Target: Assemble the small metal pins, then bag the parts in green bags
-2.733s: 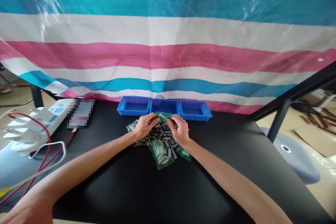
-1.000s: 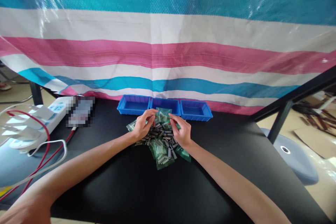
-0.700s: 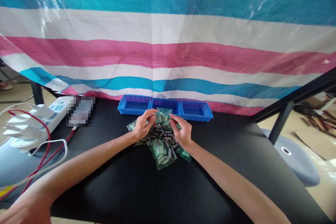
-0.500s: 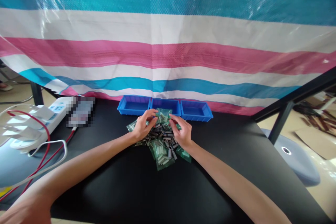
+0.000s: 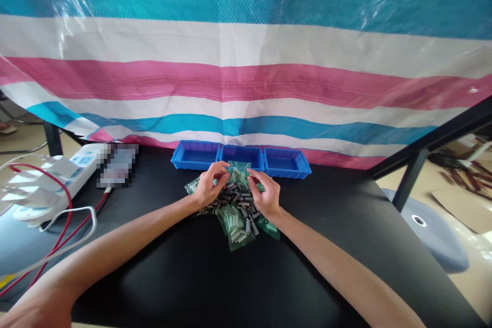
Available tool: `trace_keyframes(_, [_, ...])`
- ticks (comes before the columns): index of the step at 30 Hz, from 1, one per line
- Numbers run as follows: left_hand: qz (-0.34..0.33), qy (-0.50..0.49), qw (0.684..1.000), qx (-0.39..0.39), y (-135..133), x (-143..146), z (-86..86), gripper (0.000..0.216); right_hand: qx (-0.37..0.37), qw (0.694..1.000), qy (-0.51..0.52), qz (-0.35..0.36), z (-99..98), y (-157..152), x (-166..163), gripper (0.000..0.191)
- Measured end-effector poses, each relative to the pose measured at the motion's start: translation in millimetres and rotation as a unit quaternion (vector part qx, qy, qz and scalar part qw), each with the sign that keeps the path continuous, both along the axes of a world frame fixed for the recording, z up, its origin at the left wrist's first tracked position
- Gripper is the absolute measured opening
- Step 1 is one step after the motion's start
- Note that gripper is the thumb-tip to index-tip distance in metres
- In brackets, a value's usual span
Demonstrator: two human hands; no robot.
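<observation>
A small clear greenish plastic bag [image 5: 239, 170] with pale pieces inside is held up between my two hands, over the heap. My left hand [image 5: 210, 184] pinches its left edge, and my right hand [image 5: 266, 192] pinches its right edge. Below them lies a heap of small dark grey and silver cylindrical parts [image 5: 248, 210]. Among these are more greenish bags, one of them a filled bag [image 5: 239, 233] at the front of the heap. Another bag [image 5: 192, 185] sticks out to the left, partly behind my left hand.
Three blue bins stand in a row behind the heap: a left bin [image 5: 196, 166], a middle bin [image 5: 259, 165] and a right bin [image 5: 288, 173]. On the left are a white power strip [image 5: 65, 184] with cables and a blurred phone [image 5: 118, 164]. A striped sheet [image 5: 246, 82] hangs behind the black table [image 5: 215, 277].
Almost nothing differs. Both hands keep their grip on the bag, and the whole view has shifted very slightly.
</observation>
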State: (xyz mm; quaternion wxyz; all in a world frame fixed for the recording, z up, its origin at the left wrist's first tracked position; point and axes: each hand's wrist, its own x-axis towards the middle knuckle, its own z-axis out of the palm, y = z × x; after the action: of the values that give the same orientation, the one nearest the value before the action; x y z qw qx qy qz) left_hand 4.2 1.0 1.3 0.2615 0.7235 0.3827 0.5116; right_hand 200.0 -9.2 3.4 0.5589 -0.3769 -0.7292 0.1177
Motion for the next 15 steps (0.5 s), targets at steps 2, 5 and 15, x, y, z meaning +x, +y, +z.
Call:
trace_keyframes(2, [-0.002,0.002,1.0,-0.001,0.2,-0.3,-0.6,0.022,-0.003,1.0,0.003,0.0,-0.5,0.3,0.0,0.023])
trace_keyframes(5, [-0.006,-0.002,1.0,0.0,0.5,-0.2,-1.3,0.022,-0.008,1.0,0.007,-0.003,-1.3,0.7,0.0,0.023])
trace_keyframes(15, [-0.01,-0.006,1.0,0.007,0.1,0.8,-0.8,0.025,-0.06,0.998,0.026,-0.02,-3.1,1.1,-0.1,0.037])
